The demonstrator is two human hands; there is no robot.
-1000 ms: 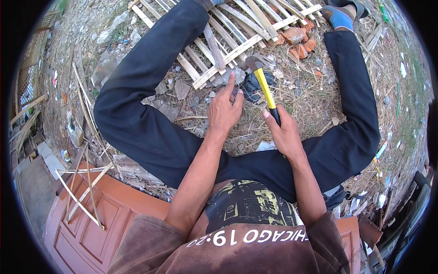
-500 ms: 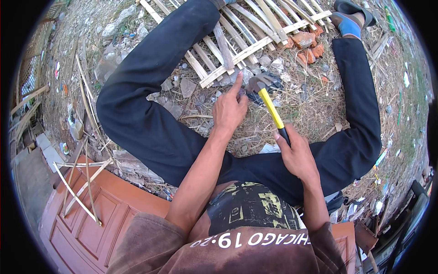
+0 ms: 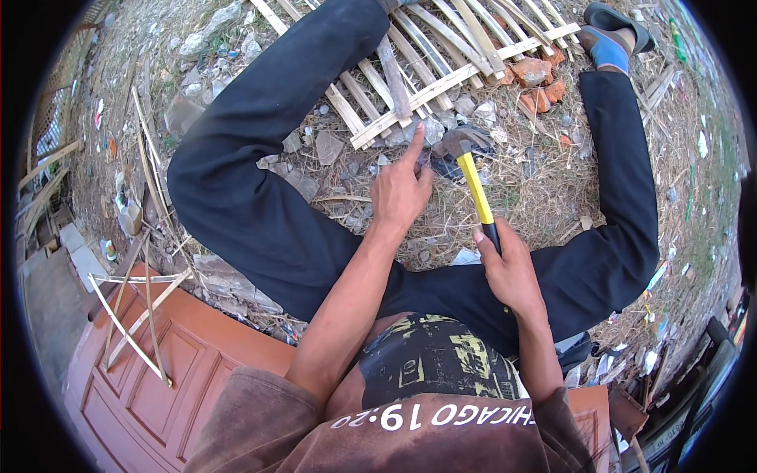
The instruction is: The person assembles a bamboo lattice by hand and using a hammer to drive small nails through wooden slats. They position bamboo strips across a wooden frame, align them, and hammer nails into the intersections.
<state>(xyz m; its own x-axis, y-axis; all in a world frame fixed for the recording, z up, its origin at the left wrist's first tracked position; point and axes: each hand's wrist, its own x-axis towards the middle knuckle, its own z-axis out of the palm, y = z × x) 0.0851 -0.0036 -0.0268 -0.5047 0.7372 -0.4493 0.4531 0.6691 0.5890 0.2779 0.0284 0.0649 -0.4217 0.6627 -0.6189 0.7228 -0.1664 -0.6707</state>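
My left hand (image 3: 400, 189) reaches forward with its index finger stretched out, the tip close to the near end of a wooden slat. Its other fingers are bent and partly hidden, and I make out nothing held in them. In my right hand (image 3: 509, 264) is a hammer (image 3: 475, 185) with a yellow shaft and black grip. Its dark metal head is up, just right of the pointing finger. Ahead of both hands lies a panel of pale slats, joined by a wooden crosspiece (image 3: 441, 85). A greyer slat (image 3: 393, 77) crosses it near my fingertip.
My dark-trousered legs (image 3: 268, 189) frame the work on both sides. Broken orange bricks (image 3: 534, 72) lie beside the panel's right part. Stones, dry grass and litter cover the ground. A brown panelled door (image 3: 169, 370) lies behind at left, with thin crossed sticks (image 3: 126, 323) on it.
The hammer head has shifted slightly right, away from my left index finger. Both hands otherwise keep nearly the same pose; the whole view has moved a little.
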